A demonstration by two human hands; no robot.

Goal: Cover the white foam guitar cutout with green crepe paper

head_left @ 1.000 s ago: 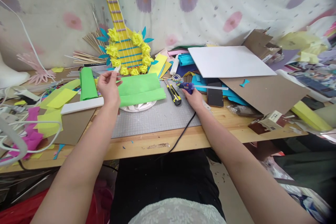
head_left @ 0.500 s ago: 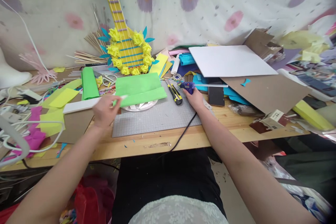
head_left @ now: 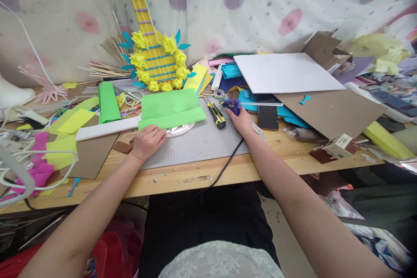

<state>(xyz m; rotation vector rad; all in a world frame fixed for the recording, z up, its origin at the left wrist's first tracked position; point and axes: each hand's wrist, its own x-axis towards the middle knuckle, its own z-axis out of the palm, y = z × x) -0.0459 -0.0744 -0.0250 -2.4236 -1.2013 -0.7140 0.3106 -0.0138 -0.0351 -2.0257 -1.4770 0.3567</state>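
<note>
My right hand [head_left: 241,121] is wrapped round a purple glue gun [head_left: 233,105] above the cutting mat; a clear glue stick [head_left: 260,104] juts from its rear toward the right. My left hand [head_left: 150,139] is closed with curled fingers at the near left edge of a green crepe paper sheet [head_left: 169,106]. What those fingers hold, if anything, is hidden. Under the sheet, part of a white disc [head_left: 182,129] shows on the grey cutting mat [head_left: 195,150]. A yellow and black utility knife [head_left: 216,114] lies between the sheet and the glue gun.
Behind stands a yellow paper guitar [head_left: 159,63] with yellow flowers. A white board [head_left: 286,74] and phone [head_left: 268,115] lie right. Left are a green paper roll [head_left: 109,102], a white strip [head_left: 107,129] and tangled white cables [head_left: 61,152]. A black cord [head_left: 226,167] crosses the table edge.
My left hand has moved right and slightly down, from the sheet's left side to its near edge, fingers now curled under. My right hand keeps its grip on the glue gun.
</note>
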